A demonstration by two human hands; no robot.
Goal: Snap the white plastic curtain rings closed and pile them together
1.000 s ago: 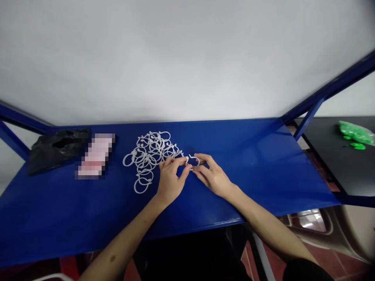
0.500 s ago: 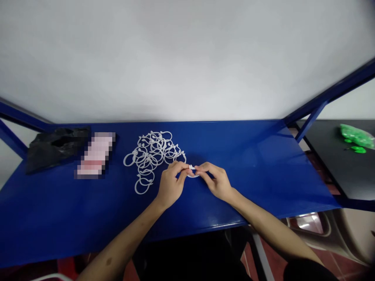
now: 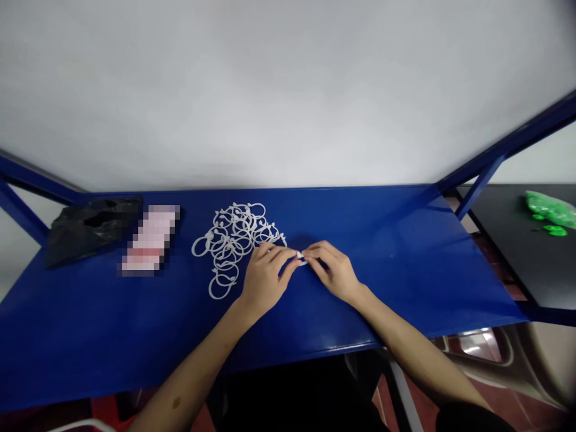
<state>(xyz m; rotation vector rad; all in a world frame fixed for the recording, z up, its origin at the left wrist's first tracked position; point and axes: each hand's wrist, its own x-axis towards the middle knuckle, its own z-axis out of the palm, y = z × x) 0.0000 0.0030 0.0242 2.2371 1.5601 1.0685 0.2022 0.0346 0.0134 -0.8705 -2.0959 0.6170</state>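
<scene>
Between my fingertips is a small white plastic ring (image 3: 303, 262), mostly hidden by the fingers. My left hand (image 3: 269, 277) pinches its left side, thumb against forefinger. From the right, my right hand (image 3: 333, 271) pinches the other side, and the two sets of fingertips nearly meet. A loose pile of similar white rings (image 3: 240, 231), each with a small clasp-like knob, lies on the blue table (image 3: 382, 240) just left of my left hand.
On the table's left lie a black plastic bag (image 3: 90, 231) and a blurred-out pink, flat object (image 3: 153, 240). Blue frame bars rise at both sides before a white wall. A dark side table (image 3: 517, 252) at right bears a bag of green pieces (image 3: 551, 207). A chair (image 3: 517, 360) stands below.
Both hands have drawn closer together around the ring, my left fingers moving slightly right. Less of the ring shows. The whole view has shifted a little; the pile is unchanged.
</scene>
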